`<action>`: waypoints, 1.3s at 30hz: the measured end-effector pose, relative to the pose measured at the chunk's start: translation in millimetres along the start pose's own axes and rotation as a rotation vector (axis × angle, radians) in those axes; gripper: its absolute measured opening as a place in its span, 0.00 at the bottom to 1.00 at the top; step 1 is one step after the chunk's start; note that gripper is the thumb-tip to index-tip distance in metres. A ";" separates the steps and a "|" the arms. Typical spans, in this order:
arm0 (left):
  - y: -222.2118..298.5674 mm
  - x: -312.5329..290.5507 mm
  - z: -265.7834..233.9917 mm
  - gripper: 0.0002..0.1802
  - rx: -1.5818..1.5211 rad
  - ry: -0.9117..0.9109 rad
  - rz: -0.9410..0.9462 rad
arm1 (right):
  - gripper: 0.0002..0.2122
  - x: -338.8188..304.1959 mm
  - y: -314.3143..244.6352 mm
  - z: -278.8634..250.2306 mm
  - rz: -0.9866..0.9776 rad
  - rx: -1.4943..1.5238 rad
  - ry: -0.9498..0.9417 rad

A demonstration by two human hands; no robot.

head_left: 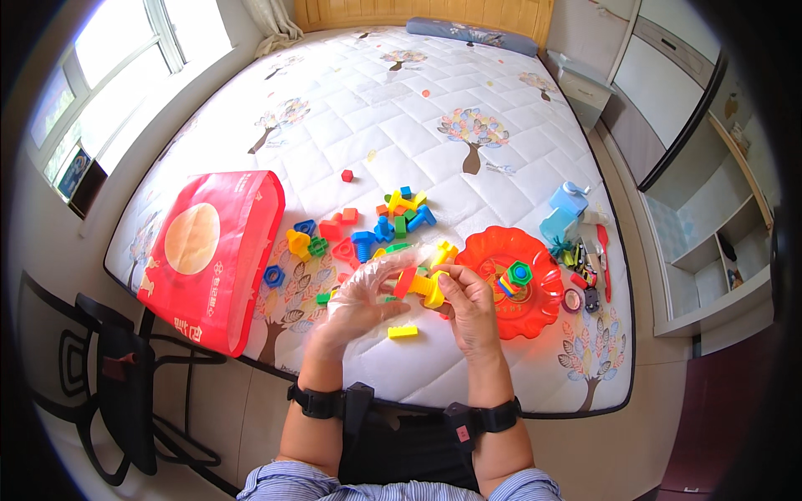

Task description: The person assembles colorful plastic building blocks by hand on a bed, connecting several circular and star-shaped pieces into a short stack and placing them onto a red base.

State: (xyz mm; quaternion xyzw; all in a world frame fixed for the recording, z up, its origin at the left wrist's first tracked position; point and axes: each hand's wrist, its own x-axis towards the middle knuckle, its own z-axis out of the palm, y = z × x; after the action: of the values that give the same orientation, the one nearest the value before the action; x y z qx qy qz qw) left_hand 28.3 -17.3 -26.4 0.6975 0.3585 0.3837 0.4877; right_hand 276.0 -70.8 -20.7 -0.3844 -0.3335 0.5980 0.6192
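Both hands meet over the near part of the mattress, around a yellow toy bolt point(425, 287). A red piece point(404, 283) sits at its left end, beside my left hand point(355, 305), which wears a clear plastic glove and is closed around that end. My bare right hand point(470, 305) pinches the yellow right end. Just below lies a yellow block point(402, 332). To the right, a red scalloped plate point(547, 292) carries a green and blue nut-and-bolt piece point(519, 274). Several loose toy nuts and bolts, such as a blue bolt point(362, 242), lie beyond my left hand.
A large red bag point(219, 250) lies left on the mattress point(351, 100). At right are a blue bottle point(570, 199), a red brush-like tool point(603, 259), a tape roll point(572, 300) and small items. A black chair point(117, 392) stands lower left; open shelves point(710, 225) line the right.
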 end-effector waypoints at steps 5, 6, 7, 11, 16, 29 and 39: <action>-1.9 1.5 2.4 0.38 -0.431 -0.020 0.061 | 0.15 -1.5 7.7 4.5 -0.036 0.009 0.025; -7.4 2.3 1.1 0.38 -0.387 -0.004 0.052 | 0.14 -1.6 11.6 8.3 -0.016 0.025 0.044; -13.0 5.8 0.7 0.41 -0.407 -0.028 0.107 | 0.14 -0.7 13.3 9.8 -0.006 0.032 0.052; -16.9 7.9 11.5 0.49 -0.565 0.032 0.122 | 0.13 -0.6 8.5 7.2 0.047 0.142 0.047; -33.4 2.6 -25.6 0.53 -0.081 0.132 0.056 | 0.13 -1.9 -4.3 14.5 0.086 0.292 0.096; -14.4 4.9 -15.4 0.52 -0.286 0.106 -0.017 | 0.12 -0.6 4.8 9.8 0.005 0.155 0.168; -7.0 7.9 -14.7 0.55 -0.210 0.111 -0.126 | 0.11 -2.2 9.1 9.1 -0.070 0.093 0.132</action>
State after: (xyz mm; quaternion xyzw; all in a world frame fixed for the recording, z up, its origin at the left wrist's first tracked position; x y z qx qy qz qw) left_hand 17.9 -2.6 -28.2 0.5963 0.3860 0.4258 0.5605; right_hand 263.5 -72.4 -24.1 -0.3818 -0.2772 0.5644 0.6774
